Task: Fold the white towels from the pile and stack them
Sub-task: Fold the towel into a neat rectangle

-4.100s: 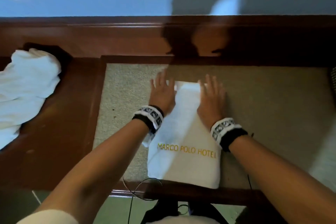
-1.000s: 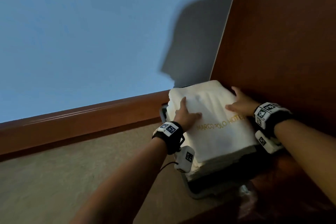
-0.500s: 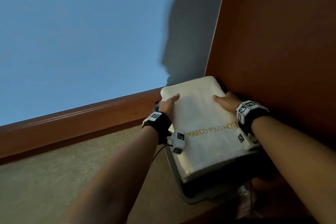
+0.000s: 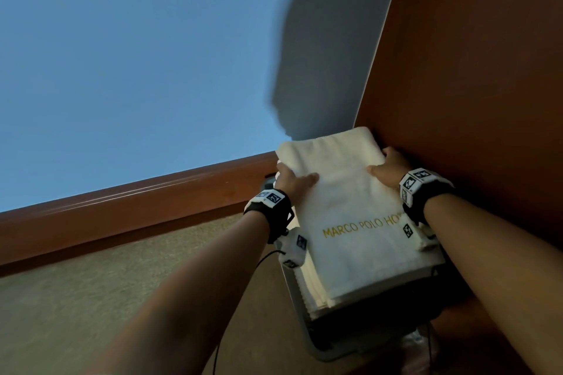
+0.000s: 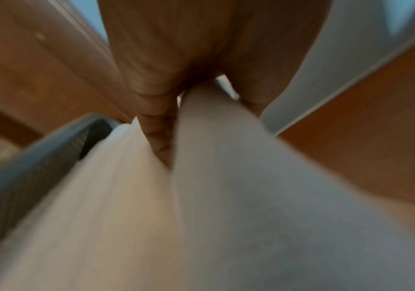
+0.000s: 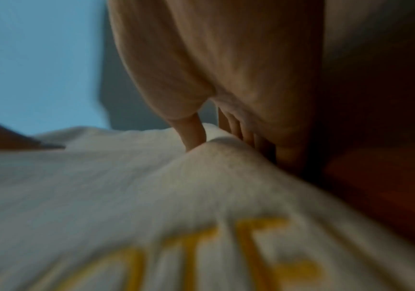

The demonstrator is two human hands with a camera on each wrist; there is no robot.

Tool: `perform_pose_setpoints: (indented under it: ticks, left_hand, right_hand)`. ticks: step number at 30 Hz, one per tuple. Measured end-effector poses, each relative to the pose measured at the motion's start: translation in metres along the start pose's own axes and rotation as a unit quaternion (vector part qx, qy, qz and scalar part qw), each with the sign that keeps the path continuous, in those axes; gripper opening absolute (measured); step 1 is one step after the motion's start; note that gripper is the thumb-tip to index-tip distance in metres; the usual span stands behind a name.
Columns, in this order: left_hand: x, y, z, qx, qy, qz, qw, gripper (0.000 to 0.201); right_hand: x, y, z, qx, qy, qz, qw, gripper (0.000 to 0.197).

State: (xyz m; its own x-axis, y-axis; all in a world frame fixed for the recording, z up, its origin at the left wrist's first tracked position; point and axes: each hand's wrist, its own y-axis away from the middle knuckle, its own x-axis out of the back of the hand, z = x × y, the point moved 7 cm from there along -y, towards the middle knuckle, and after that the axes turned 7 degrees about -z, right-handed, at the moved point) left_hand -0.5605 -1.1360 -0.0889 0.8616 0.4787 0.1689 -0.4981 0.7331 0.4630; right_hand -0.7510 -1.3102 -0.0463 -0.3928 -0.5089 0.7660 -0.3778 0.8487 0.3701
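Now you are setting the folded towel (image 4: 350, 210) on the stack (image 4: 313, 289) in the grey tray (image 4: 307, 335): left hand (image 4: 294, 184) and right hand (image 4: 388, 167) pinch its sides. Next, lower it square and let go.

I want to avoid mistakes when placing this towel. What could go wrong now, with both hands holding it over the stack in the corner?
1. The left hand has fingers tucked under the folded towel; pulling them out may drag the edge and open the fold.
2. The stack already shows uneven layer edges on its left side, so the top towel may land offset.
3. The right hand sits close to the wooden panel, which leaves little room to square that side.
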Motion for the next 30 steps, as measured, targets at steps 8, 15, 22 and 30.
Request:
perform_pose_setpoints:
  ticks: [8,15,22,30]
  left_hand:
    - [-0.055,0.047,0.013,-0.202,-0.521,-0.016,0.829,0.085]
    - [-0.035,0.052,-0.027,-0.222,-0.583,-0.075,0.778,0.062]
    - [0.060,0.128,-0.055,-0.182,-0.446,-0.056,0.874,0.039]
    - [0.258,0.249,-0.177,-0.030,-0.414,0.069,0.907,0.037]
  right_hand:
    - [-0.073,0.074,-0.005,0.121,0.245,-0.068,0.959,0.066]
    - [-0.084,0.086,0.047,0.025,0.269,-0.051,0.961,0.064]
    - [-0.110,0.151,-0.048,0.162,0.202,0.018,0.966,0.041]
    - [-0.288,0.266,-0.210,0.364,0.202,-0.145,0.898,0.036]
